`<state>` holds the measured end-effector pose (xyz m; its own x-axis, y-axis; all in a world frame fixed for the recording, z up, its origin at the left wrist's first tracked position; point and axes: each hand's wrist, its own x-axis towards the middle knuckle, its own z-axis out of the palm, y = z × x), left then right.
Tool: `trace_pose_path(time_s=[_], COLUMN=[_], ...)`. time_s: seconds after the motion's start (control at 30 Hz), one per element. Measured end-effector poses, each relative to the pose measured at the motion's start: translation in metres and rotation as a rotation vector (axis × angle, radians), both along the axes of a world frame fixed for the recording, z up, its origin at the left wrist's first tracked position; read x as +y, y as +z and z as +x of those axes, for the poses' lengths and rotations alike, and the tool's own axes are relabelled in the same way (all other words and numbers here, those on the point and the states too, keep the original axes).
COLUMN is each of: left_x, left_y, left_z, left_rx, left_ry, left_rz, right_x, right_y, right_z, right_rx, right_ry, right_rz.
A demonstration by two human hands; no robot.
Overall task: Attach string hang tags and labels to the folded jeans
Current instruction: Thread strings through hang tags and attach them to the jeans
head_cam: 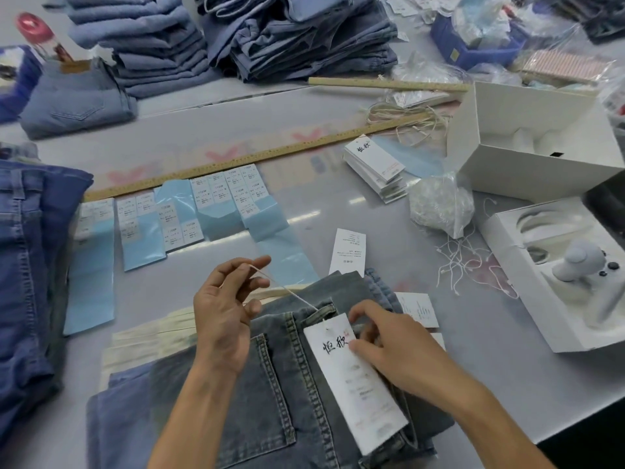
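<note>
Grey-blue folded jeans (270, 394) lie in front of me, back pocket up. A white hang tag (358, 384) with black script rests on the waistband near a belt loop. My left hand (225, 316) pinches a thin cream string (287, 291) and holds it taut up and to the left from the tag's top. My right hand (389, 346) holds the tag's upper right edge with curled fingers. A second white label (347, 252) lies flat just beyond the jeans.
Blue sheets of size stickers (176, 214) line a long wooden ruler (236, 160). A stack of hang tags (375, 167), a bag of strings (439, 204), loose strings (463, 262) and white boxes (527, 140) sit right. Jeans piles stand left (27, 265) and behind (297, 35).
</note>
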<state>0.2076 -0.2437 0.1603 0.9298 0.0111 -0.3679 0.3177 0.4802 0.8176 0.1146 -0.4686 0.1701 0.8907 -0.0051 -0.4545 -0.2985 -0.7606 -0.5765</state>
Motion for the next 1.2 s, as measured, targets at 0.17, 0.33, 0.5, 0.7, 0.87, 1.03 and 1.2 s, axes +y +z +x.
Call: trace_pose_path(time_s=[0.17, 0.33, 0.5, 0.7, 0.87, 1.03, 1.2], left_x=[0.0, -0.005, -0.01, -0.017, -0.028, -0.032, -0.032], left_y=[0.005, 0.005, 0.003, 0.008, 0.012, 0.012, 0.006], left_z=[-0.002, -0.011, -0.022, -0.036, -0.041, -0.036, -0.034], left_rx=[-0.126, -0.232, -0.262, -0.342, -0.522, -0.615, -0.525], left_ry=[-0.104, -0.225, -0.325, -0.414, -0.507, -0.392, -0.532], left_rz=[0.022, 0.124, 0.223, 0.376, 0.587, 0.719, 0.628], right_x=[0.038, 0.046, 0.048, 0.04, 0.028, 0.024, 0.03], right_y=[-0.007, -0.02, -0.032, -0.017, 0.006, 0.018, 0.01], right_z=[-0.013, -0.008, -0.002, -0.006, -0.014, -0.021, -0.026], right_rx=[-0.546, -0.558, -0.58, -0.442, -0.399, -0.611, -0.529], right_ry=[0.086, 0.039, 0.037, -0.293, -0.406, -0.078, 0.216], right_rz=[-0.366, -0.253, -0.248, 0.335, 0.506, 0.155, -0.159])
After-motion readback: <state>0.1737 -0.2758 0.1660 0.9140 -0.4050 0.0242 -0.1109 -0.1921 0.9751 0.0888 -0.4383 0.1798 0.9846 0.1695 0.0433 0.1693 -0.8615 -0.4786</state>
